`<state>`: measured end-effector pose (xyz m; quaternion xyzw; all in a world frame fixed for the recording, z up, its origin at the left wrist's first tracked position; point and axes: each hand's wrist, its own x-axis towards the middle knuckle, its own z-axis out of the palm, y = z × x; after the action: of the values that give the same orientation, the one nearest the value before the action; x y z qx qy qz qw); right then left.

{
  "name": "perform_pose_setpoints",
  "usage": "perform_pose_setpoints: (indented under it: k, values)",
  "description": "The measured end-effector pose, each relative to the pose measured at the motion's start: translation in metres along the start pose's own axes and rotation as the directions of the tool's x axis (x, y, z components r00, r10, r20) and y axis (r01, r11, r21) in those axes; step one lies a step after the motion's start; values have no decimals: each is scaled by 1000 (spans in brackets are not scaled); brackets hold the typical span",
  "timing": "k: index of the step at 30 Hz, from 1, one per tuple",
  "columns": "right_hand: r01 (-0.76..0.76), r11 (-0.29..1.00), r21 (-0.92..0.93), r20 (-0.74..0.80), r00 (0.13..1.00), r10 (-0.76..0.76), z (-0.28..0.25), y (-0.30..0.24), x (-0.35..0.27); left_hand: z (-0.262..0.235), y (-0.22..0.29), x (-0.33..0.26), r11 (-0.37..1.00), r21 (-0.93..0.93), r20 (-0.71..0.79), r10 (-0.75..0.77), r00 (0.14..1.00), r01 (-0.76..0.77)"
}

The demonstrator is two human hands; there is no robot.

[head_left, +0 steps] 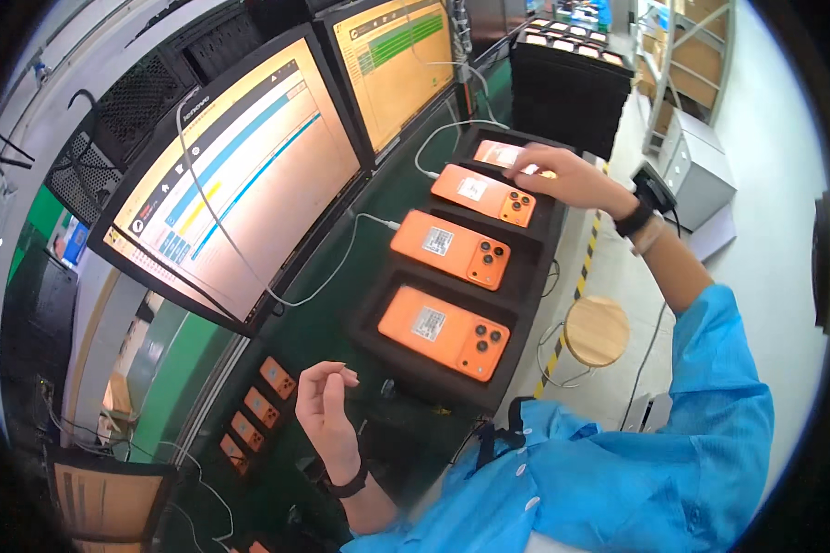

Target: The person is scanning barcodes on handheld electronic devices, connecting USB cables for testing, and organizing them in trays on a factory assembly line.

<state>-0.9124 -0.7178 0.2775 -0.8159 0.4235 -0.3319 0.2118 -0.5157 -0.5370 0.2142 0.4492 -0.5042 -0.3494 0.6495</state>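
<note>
My right hand (572,181) hovers over the far end of a black foam tray (364,323), its bent fingers apart, with nothing visible in them. Below it lies the farthest orange phone (496,153), partly hidden by the hand. Closest to the fingertips is a second orange phone (461,189); whether they touch it I cannot tell. Nearer lie a third phone (466,261) and the nearest phone (456,348), backs up, each with a white label. My left hand (327,401) is raised left of the tray, fingers curled in, and no object shows in it.
White cables (341,263) run to phones in the tray. Two lit monitors (249,175) stand along the left. Several small orange phones (261,405) show on the dark green surface (314,346). A black stack (563,97) rises beyond the tray; a round wooden stool (597,330) stands right.
</note>
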Motion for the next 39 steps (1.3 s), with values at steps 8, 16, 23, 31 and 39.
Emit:
perform_pose_setpoints:
  k: [8,16,23,31,39]
  values:
    - [-32,988,-148,378,922,86,46,59,151,12,1,-21,889,375,-390,-107,915,264]
    - [-162,946,279,669,740,-70,57,74,182,18,-6,-151,675,422,-691,-193,697,605]
    - [-189,857,480,691,684,-236,41,83,179,-52,69,-396,363,249,-965,174,198,898]
    - [119,926,358,605,726,-327,61,91,164,78,74,-69,612,643,-732,314,604,460]
    - [84,940,330,557,787,-266,52,83,192,153,-16,90,414,907,-151,145,978,78]
